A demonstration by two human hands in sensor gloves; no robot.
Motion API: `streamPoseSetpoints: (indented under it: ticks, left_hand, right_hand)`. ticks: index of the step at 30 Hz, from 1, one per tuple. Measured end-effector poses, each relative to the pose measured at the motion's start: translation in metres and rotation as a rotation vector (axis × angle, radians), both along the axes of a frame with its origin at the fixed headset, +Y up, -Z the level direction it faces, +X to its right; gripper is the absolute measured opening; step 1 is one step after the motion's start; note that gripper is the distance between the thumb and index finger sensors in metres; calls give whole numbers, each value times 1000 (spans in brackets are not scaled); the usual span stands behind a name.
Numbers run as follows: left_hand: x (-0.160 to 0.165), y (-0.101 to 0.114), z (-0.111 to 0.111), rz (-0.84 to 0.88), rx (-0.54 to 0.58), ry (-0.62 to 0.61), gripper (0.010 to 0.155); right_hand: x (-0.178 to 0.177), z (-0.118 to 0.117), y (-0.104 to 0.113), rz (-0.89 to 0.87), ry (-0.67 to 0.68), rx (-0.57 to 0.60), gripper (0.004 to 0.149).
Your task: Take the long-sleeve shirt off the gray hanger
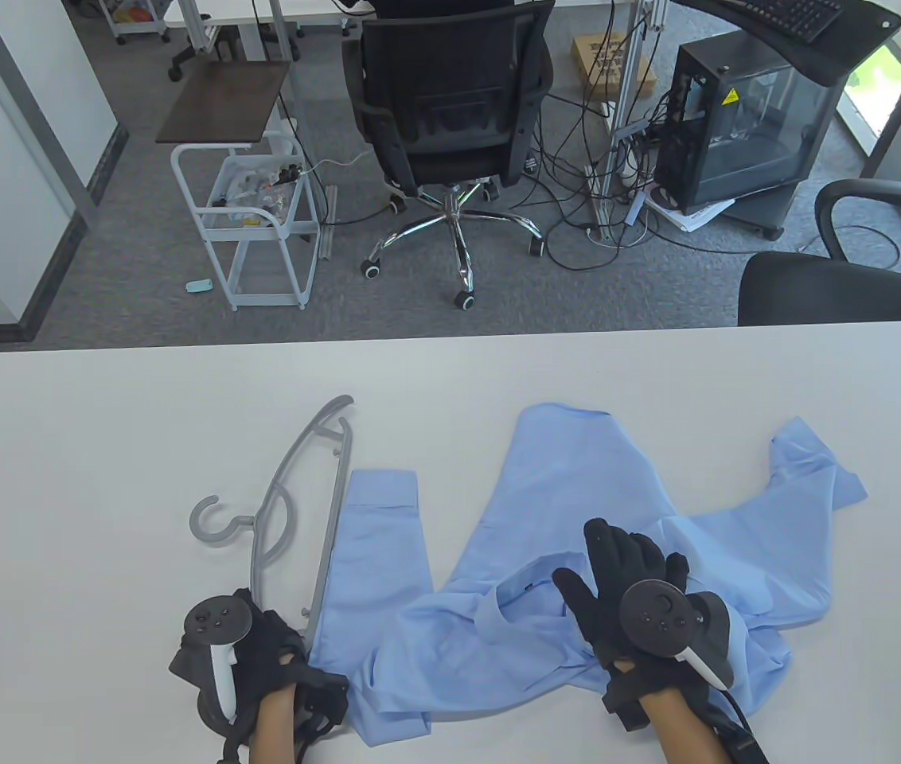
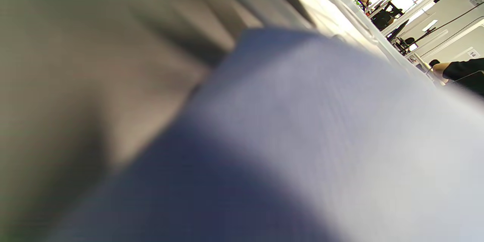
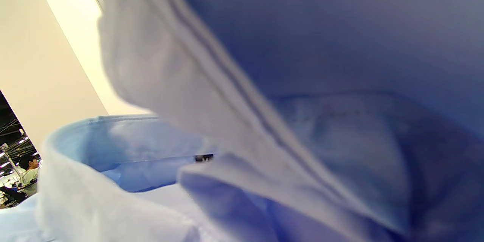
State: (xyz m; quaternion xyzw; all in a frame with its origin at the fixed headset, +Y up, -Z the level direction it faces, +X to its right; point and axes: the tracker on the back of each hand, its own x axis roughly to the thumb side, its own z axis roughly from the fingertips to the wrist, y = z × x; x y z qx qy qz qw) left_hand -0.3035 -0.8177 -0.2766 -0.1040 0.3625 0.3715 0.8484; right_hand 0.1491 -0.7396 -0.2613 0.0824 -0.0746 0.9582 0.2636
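The light blue long-sleeve shirt lies crumpled on the white table, one sleeve stretched out on its left. The gray hanger lies flat left of that sleeve, its hook pointing left and its near end under my left hand. That hand's fingers curl over the hanger's near end at the shirt's edge; the left wrist view shows the blurred hanger bar beside the fabric. My right hand rests flat, fingers spread, on the shirt near the collar.
The table's far edge runs across the middle of the table view. Beyond it stand an office chair, a white cart, a computer case and a second chair.
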Motion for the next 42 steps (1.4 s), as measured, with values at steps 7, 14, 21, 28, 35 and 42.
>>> streamPoseSetpoints:
  ticks: [7, 14, 21, 28, 35, 42]
  left_hand:
    - [1, 1, 0, 5, -20, -5, 63]
    - [-1, 1, 2, -7, -21, 41, 60]
    - [4, 6, 2, -55, 17, 25, 61]
    - [21, 40, 6, -225, 296, -35, 71]
    - [55, 82, 28, -230, 555, -265, 74]
    - [75, 90, 37, -258, 633, -405, 75]
  right_hand:
    - [0, 3, 2, -3, -30, 55, 78]
    - [0, 6, 4, -2, -78, 133, 79]
    - [0, 6, 4, -5, -64, 120, 80]
    - [3, 6, 5, -33, -63, 127, 81]
    - [6, 7, 9, -10, -75, 157, 82]
    - [7, 7, 8, -21, -64, 159, 82]
